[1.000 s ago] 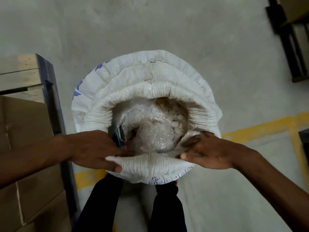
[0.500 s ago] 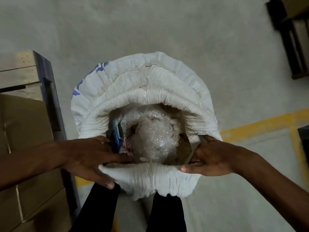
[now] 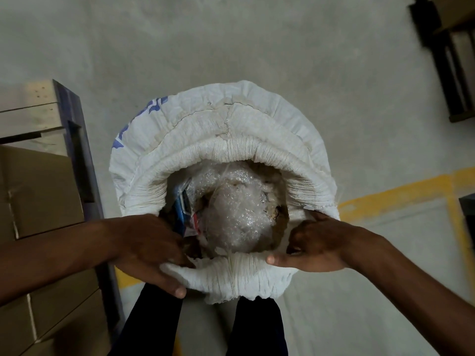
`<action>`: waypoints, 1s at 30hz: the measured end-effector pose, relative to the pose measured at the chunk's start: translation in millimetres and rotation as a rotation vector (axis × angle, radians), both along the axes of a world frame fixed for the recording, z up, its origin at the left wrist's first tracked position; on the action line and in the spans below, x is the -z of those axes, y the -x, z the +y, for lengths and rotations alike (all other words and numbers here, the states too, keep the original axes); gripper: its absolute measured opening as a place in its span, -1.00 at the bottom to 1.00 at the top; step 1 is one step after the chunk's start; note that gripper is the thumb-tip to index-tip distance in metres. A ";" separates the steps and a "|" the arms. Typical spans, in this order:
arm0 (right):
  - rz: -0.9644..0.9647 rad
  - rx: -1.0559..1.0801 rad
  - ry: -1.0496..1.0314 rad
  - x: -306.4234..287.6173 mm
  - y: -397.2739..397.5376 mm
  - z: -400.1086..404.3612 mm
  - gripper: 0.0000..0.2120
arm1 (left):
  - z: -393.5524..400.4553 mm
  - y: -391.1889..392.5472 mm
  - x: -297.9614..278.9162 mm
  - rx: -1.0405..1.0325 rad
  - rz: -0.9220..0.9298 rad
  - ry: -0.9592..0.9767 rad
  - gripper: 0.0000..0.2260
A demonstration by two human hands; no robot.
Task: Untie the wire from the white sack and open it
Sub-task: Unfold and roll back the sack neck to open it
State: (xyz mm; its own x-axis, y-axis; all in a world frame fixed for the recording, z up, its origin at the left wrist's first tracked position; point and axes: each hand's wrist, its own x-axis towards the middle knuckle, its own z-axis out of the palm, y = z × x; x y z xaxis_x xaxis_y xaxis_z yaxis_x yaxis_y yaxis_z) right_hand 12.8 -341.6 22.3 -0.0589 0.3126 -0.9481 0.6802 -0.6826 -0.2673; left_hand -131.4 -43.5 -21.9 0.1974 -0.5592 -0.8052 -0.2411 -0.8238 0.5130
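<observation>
White sack [image 3: 231,129] is stood upright on the concrete floor [image 3: 257,47], centre of view, mouth already open with its top rolled down into a thick gathered rim. No wire can be made out. Near part of the rim is gripped by both hands. Left hand [image 3: 151,250] is closed on the near-left rim, fingers tucked inside the mouth, thumb pressed on the outside fabric. Right hand [image 3: 316,247] is closed on the near-right rim, fingers curled over the edge into the mouth, thumb laid along the outside. Inside the sack a clear bubble-wrap bundle [image 3: 239,214] is seen, with a blue-and-red packet [image 3: 183,211] wedged at its left. Dark trouser legs [image 3: 154,322] are seen just near of the sack. Cardboard boxes [image 3: 38,191] are stacked at left. A yellow floor line [image 3: 401,194] is seen at right.
</observation>
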 end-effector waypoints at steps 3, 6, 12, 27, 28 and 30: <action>0.005 0.031 -0.047 8.3 3.4 -2.1 -0.23 | -1.2 -2.4 7.6 -0.068 -0.060 0.067 -0.25; -0.022 0.319 -0.227 24.8 0.8 1.8 -0.14 | 2.1 -10.7 19.9 -0.368 -0.033 0.102 -0.21; -0.147 0.756 -0.693 51.5 -14.5 41.1 -0.35 | 8.2 -56.9 45.3 -0.982 -0.163 0.333 -0.16; -0.507 0.452 -0.823 32.9 -125.2 54.5 -0.51 | 68.3 -126.3 34.2 -1.043 -0.768 0.302 -0.45; -0.514 0.445 -0.832 31.7 -129.0 54.1 -0.50 | 69.9 -126.7 30.0 -1.017 -0.783 0.283 -0.49; -0.528 0.437 -0.831 31.6 -135.9 55.3 -0.49 | 73.7 -129.3 25.7 -1.028 -0.792 0.247 -0.42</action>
